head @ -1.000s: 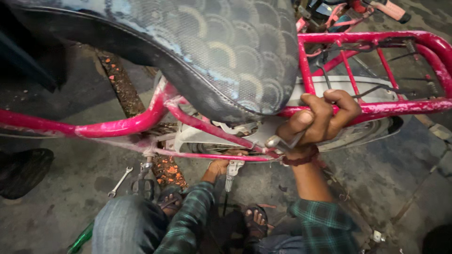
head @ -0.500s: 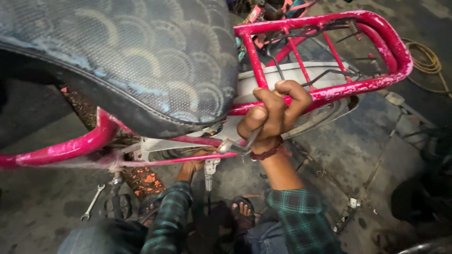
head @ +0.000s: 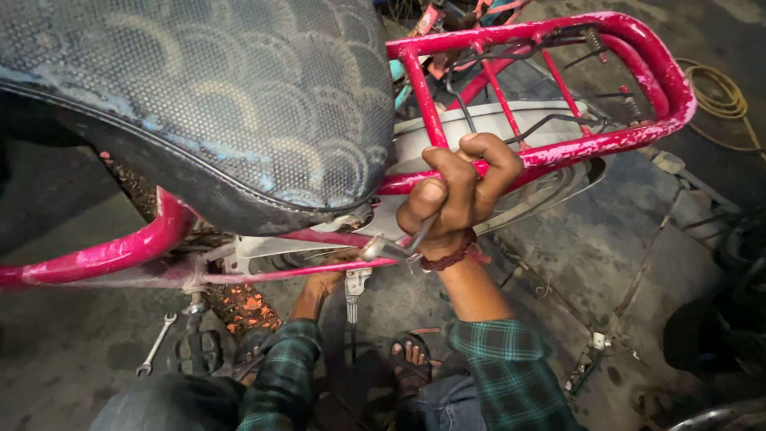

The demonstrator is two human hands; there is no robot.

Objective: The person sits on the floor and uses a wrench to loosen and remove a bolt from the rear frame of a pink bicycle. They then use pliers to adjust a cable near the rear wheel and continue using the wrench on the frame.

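The right hand (head: pixel 463 191) sits mid-frame, fist closed tight around a slim metal tool (head: pixel 399 243) and pressed against the chipped pink tubular rear rack (head: pixel 638 88) of the bicycle. The tool's long axis slants from the fist down to the lower left, toward the thin pink frame stay (head: pixel 295 271). The left hand (head: pixel 327 279) reaches under that stay; its grip cannot be made out. The broad grey patterned saddle (head: pixel 207 104) crowds the upper left. A steel spanner (head: pixel 155 345) lies on open concrete at lower left.

Stained concrete floor (head: pixel 606 255), spanner (head: pixel 156 345), coiled yellow rope (head: pixel 722 94), orange debris (head: pixel 249 310)
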